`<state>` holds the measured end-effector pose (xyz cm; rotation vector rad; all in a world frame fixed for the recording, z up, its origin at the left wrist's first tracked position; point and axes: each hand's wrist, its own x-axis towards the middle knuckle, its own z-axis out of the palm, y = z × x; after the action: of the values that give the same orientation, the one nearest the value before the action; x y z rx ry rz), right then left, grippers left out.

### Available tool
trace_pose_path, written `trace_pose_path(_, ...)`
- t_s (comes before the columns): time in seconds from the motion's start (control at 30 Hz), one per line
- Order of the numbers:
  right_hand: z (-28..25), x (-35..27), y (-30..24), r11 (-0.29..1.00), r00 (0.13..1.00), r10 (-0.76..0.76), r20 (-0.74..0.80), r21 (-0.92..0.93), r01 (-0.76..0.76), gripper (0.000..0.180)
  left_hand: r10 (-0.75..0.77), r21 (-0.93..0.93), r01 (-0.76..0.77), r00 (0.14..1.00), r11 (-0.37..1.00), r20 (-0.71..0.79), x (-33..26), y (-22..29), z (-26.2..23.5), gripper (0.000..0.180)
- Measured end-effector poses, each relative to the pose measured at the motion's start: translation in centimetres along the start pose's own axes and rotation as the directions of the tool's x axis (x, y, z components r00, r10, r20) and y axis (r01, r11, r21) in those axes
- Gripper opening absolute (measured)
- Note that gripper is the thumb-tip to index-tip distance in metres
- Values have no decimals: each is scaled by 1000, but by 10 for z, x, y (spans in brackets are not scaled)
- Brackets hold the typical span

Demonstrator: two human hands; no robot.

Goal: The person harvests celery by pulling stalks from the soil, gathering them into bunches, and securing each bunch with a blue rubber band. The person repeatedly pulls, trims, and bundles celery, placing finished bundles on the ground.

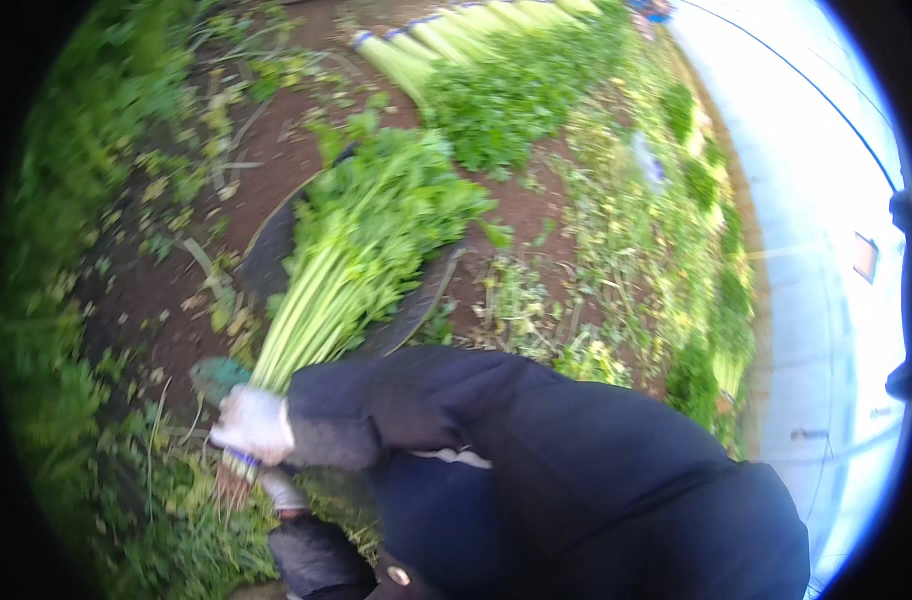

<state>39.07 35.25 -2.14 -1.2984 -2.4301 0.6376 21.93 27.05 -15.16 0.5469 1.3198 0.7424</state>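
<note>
Gripping both gloved hands [261, 440], long pale-stalked, leafy celery bunch [351, 260]

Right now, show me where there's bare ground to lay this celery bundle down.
Bare soil lies left of the celery bundle, up to the weedy strip. A smaller patch of soil sits right of its leaves, below the row of cut celery. It is crowded near the right hand, among weeds, and along the littered right side.

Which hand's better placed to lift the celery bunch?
Right, probably. The right hand is wrapped around the celery bunch at its stalk base; the left hand sits lower, mostly hidden, grip unclear.
</note>
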Motion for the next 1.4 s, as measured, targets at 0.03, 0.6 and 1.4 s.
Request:
trace_pose_path(0.03,-1,1,-2,1000,1000,6,15,-19,-5,42,-81,-163,74,996,984,-36,-21,7,21,39)
trace_pose_path(0.6,-6,-2,0,982,993,-99,62,-154,108,17,693,678,-673,640,296,333,33,222,21,22)
trace_pose_path(1.4,-4,-4,-4,976,996,-93,19,-194,95,17,388,11,-419,850,908,355,-42,224,25,34)
